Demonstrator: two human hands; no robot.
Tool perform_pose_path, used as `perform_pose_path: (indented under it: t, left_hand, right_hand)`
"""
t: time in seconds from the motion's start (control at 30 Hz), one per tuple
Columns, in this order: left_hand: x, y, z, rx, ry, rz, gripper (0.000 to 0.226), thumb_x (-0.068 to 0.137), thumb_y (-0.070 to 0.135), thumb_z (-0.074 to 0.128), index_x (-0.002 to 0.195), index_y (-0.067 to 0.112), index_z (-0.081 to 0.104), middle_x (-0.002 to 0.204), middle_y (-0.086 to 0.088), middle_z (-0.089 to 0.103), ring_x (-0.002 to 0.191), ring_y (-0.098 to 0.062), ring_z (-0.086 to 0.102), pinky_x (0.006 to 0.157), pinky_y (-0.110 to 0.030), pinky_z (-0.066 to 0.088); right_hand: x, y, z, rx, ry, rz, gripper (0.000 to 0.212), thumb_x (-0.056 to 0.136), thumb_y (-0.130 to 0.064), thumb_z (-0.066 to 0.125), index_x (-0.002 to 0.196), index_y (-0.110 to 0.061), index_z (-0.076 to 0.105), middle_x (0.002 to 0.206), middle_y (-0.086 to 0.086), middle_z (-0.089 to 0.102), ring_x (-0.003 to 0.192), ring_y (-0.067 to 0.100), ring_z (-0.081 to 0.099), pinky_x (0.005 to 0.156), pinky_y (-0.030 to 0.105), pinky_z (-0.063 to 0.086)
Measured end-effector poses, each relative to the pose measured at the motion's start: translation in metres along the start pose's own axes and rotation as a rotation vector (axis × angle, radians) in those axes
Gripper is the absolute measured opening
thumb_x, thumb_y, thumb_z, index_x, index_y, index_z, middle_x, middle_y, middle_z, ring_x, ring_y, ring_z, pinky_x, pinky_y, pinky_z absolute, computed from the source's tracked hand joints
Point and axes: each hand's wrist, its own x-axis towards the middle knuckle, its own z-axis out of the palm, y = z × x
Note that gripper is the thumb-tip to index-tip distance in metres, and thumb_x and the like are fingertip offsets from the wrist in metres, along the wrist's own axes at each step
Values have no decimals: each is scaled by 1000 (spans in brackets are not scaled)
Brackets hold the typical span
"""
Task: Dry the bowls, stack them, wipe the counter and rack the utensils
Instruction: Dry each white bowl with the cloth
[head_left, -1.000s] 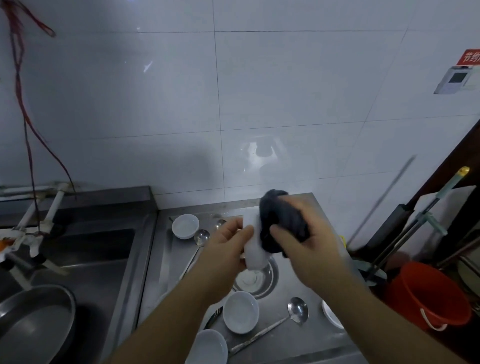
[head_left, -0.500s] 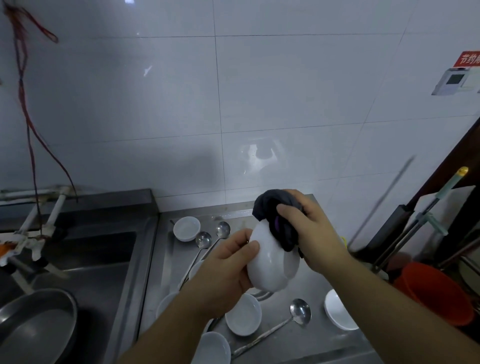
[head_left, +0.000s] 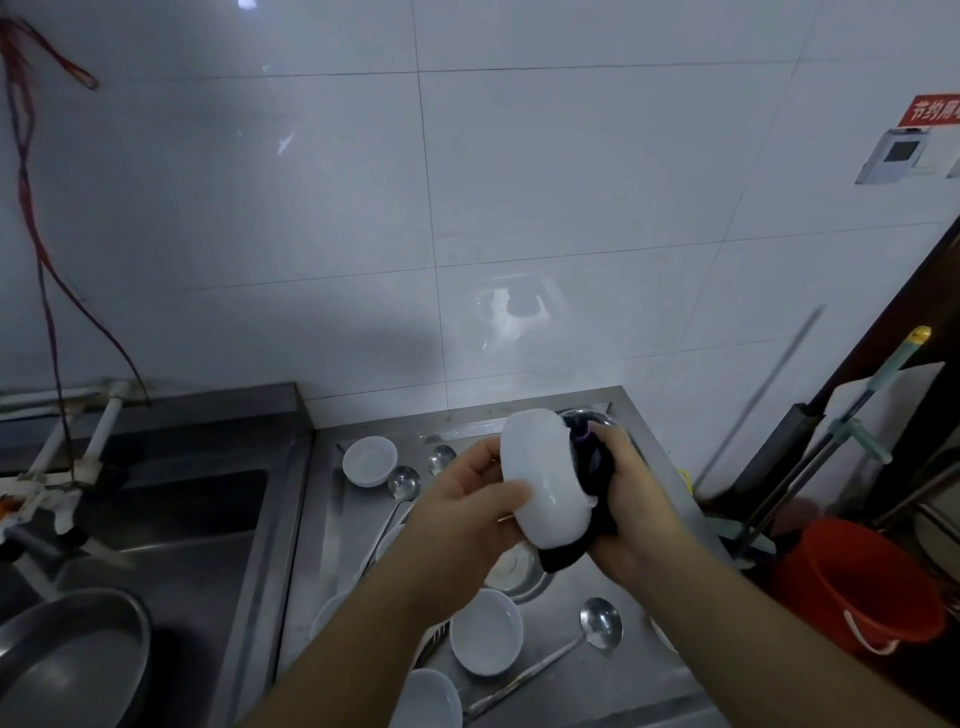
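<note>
My left hand (head_left: 460, 512) grips a white bowl (head_left: 545, 478) held on its side above the steel counter (head_left: 587, 691). A dark cloth (head_left: 592, 478) is pressed against the bowl's right side by my right hand (head_left: 631, 512), whose fingers curl round it. Below them lie several white bowls: one at the back (head_left: 370, 461), one in the middle (head_left: 485, 631), one at the front (head_left: 434, 699). A steel bowl (head_left: 514, 571) sits under my hands. Ladles lie on the counter, one at the front right (head_left: 597, 631), two near the back (head_left: 404, 483).
A steel sink (head_left: 171, 525) with a round metal basin (head_left: 67, 660) is on the left. A red bucket (head_left: 857, 587) and mop handles (head_left: 831, 431) stand right of the counter. White tiled wall rises behind.
The bowl has turned in my hands and risen slightly. The cloth has moved from the bowl's top to its right side and underside.
</note>
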Motion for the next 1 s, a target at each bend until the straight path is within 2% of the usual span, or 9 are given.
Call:
perform_pose_path:
  t: [0.13, 0.23, 0.33, 0.47, 0.6, 0.67, 0.83, 0.9, 1.0]
  left_hand:
    - [6, 18, -4, -51, -6, -96, 37, 93, 23, 68, 126, 7, 75, 132, -27, 69, 113, -40, 72, 82, -46, 63]
    - [8, 10, 2, -42, 8, -27, 29, 95, 18, 64, 120, 15, 79, 128, -20, 73, 115, -35, 73, 85, -43, 63]
    - [5, -11, 12, 87, -11, 88, 28, 97, 23, 67, 123, 23, 75, 130, -14, 73, 123, -31, 69, 97, -39, 59]
    - [4, -28, 18, 289, -70, 107, 33, 95, 24, 66, 128, 27, 71, 128, -12, 73, 121, -30, 70, 97, -36, 59]
    - [14, -11, 9, 38, 8, -36, 43, 97, 19, 68, 138, 8, 65, 130, -26, 70, 117, -44, 71, 92, -48, 61]
    - [19, -5, 8, 21, 54, -55, 36, 96, 20, 67, 129, 5, 70, 121, -26, 74, 107, -41, 75, 82, -45, 64]
    - [9, -26, 13, 325, -24, 93, 25, 92, 27, 69, 115, 20, 74, 113, -21, 76, 104, -30, 73, 92, -40, 60]
    - [4, -39, 16, 452, -19, 133, 20, 92, 27, 65, 111, 22, 71, 104, -20, 75, 91, -24, 66, 85, -39, 54]
    - [0, -39, 21, 466, -17, 156, 24, 94, 20, 65, 113, 32, 73, 109, -8, 79, 100, -21, 72, 89, -38, 57]
  right_hand:
    - [4, -13, 1, -92, 39, -98, 35, 93, -31, 73, 121, -10, 76, 117, 16, 78, 98, 30, 77, 77, 42, 64]
    - [3, -13, 5, -24, 35, -82, 40, 96, -35, 68, 126, -10, 73, 119, 16, 77, 102, 33, 76, 73, 43, 63]
    - [0, -9, 6, 98, 16, 55, 42, 96, -48, 63, 112, -13, 79, 101, 13, 78, 82, 30, 77, 67, 40, 63]
    - [4, -10, -6, 107, 36, 64, 39, 98, -46, 62, 89, -13, 79, 79, 9, 75, 67, 27, 75, 57, 35, 61]
    - [6, -19, -11, -13, 79, -16, 25, 90, -37, 74, 89, -14, 82, 90, 11, 77, 77, 28, 74, 75, 42, 61]
    - [7, -21, -11, -25, 91, -45, 20, 89, -33, 76, 87, -14, 83, 90, 11, 77, 75, 28, 74, 74, 44, 61]
    - [3, -13, -6, 56, 103, 56, 37, 95, -44, 65, 110, -12, 77, 95, 13, 73, 79, 32, 72, 66, 40, 59]
    - [1, -13, -6, 98, 78, 69, 34, 97, -42, 64, 110, -13, 75, 92, 12, 72, 74, 30, 72, 62, 37, 60]
    - [-2, -18, -6, 54, 84, 21, 27, 97, -35, 65, 108, -12, 74, 88, 11, 73, 74, 29, 72, 64, 37, 60]
